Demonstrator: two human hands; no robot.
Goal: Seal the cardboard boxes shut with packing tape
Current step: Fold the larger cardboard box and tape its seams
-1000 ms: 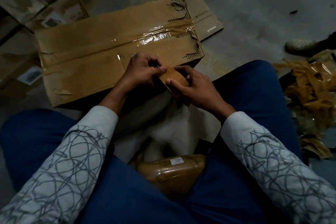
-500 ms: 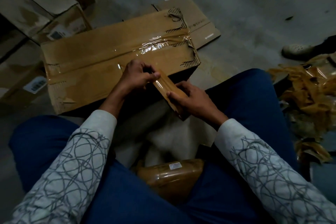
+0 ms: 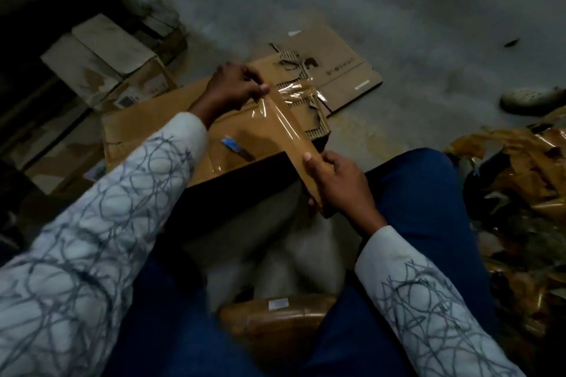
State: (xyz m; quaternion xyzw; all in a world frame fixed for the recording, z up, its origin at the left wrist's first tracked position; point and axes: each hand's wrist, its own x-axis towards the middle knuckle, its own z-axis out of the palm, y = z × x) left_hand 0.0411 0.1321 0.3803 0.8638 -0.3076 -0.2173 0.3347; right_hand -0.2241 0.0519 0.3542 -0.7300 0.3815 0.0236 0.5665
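Left hand (image 3: 232, 90) pinched the tape (image 3: 271, 113) end above the box (image 3: 147, 131); right hand (image 3: 340, 184) gripped the roll (image 3: 303, 147), for a taut strip.

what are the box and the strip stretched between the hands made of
Box: brown corrugated cardboard, matte; fluted ridges show at its torn end. Strip: probably thin see-through plastic tape, glossy; it catches glare and the box shows through it, tinted brown.

Dim light, grey concrete floor (image 3: 428, 24), stained; deep shadow far left; crumpled plastic heap (image 3: 520, 180) on rt
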